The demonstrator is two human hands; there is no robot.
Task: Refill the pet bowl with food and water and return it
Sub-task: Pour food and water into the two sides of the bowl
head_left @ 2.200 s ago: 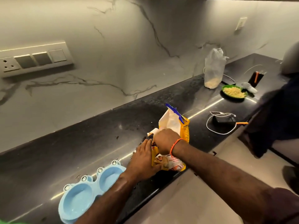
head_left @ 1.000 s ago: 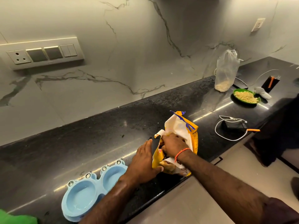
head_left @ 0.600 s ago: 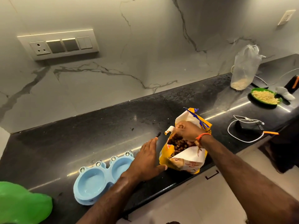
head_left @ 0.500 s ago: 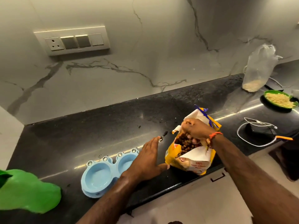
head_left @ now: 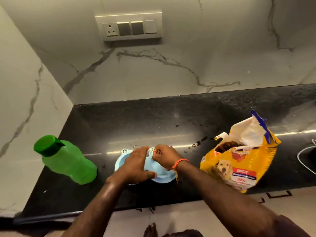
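bowl [head_left: 162, 175] pale blue | bottle [head_left: 66, 159] green | bag [head_left: 239, 161] yellow, perhaps blue-trimmed | counter [head_left: 153, 120] black

The desk [head_left: 153, 120] is black polished stone, glossy and speckled, throwing back a strip of light. Behind it, at twelve o'clock, the wall [head_left: 153, 71] is smooth white marble with grey veins. The bottle [head_left: 68, 161] is translucent green plastic. The bowl [head_left: 162, 175] is smooth pale blue plastic. The bag [head_left: 239, 165] is glossy, crinkled yellow film.
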